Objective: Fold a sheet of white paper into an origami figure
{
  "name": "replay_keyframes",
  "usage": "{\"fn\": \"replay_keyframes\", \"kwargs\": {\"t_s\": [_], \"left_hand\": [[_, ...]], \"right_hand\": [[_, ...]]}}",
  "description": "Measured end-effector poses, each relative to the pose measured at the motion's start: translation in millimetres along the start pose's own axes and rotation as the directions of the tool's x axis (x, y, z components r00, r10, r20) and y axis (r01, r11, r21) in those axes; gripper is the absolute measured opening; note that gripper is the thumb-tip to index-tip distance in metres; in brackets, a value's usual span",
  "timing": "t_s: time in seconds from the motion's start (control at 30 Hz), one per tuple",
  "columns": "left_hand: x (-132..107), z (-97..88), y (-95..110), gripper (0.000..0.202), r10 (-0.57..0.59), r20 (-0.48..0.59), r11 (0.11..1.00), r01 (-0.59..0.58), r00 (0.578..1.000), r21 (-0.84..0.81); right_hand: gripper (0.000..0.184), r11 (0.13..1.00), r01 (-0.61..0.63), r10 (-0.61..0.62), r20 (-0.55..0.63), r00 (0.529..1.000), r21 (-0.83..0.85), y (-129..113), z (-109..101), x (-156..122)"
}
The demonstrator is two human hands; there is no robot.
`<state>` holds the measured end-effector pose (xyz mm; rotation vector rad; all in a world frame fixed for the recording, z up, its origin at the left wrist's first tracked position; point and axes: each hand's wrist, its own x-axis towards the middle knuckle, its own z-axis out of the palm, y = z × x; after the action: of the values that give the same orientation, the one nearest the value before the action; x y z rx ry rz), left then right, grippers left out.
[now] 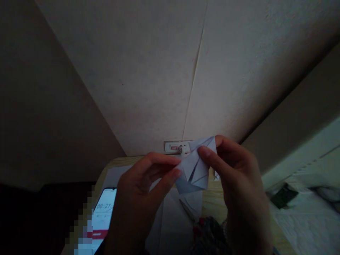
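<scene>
A small folded white paper piece (196, 165) with several creases is held up in front of me, above a wooden table (212, 202). My left hand (143, 194) pinches its left edge between thumb and fingers. My right hand (236, 184) grips its right side and top corner, thumb on the front. Both hands are closed on the paper.
A lit phone (104, 216) showing a timer lies at the table's left. White paper sheets (172, 219) and scissors (190, 212) lie under my hands. A wall socket (176, 147) sits behind the paper. A bed with white bedding (305, 212) is at the right.
</scene>
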<state>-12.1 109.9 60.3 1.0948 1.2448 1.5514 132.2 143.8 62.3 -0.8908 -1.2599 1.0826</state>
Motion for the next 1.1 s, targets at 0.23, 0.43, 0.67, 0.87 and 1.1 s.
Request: {"fn": "replay_keyframes", "kwargs": {"t_s": [0.23, 0.43, 0.67, 0.87, 1.1], "left_hand": [[-2.2, -9.9, 5.5, 0.014, 0.065, 0.004, 0.961, -0.064, 0.998, 0.269], [-4.8, -13.3, 7.3, 0.025, 0.213, 0.054, 0.888, -0.217, 0.975, 0.404], [-9.5, -14.3, -0.6, 0.026, 0.442, 0.098, 0.79, -0.438, 0.892, 0.429], [-15.0, -20.4, -12.1, 0.032, 0.666, 0.249, 0.495, -0.667, 0.703, 0.557], [-10.2, -22.1, -9.9, 0.032, 0.634, 0.273, 0.469, -0.641, 0.723, 0.608]], "right_hand": [[0.021, 1.0, -0.004, 0.004, -0.01, 1.0, 0.009, 1.9, 1.9, 2.9], [0.019, 0.997, -0.02, 0.023, -0.039, 0.999, 0.079, 3.6, 0.5, 3.6], [0.02, 0.991, -0.038, 0.043, -0.036, 0.998, 0.126, 2.7, 2.8, -1.6], [0.016, 0.985, -0.045, 0.05, -0.023, 0.998, 0.168, 4.0, 1.4, -2.4], [0.016, 0.985, -0.021, 0.021, 0.001, 1.0, 0.174, 3.4, -1.4, -3.3]]}}
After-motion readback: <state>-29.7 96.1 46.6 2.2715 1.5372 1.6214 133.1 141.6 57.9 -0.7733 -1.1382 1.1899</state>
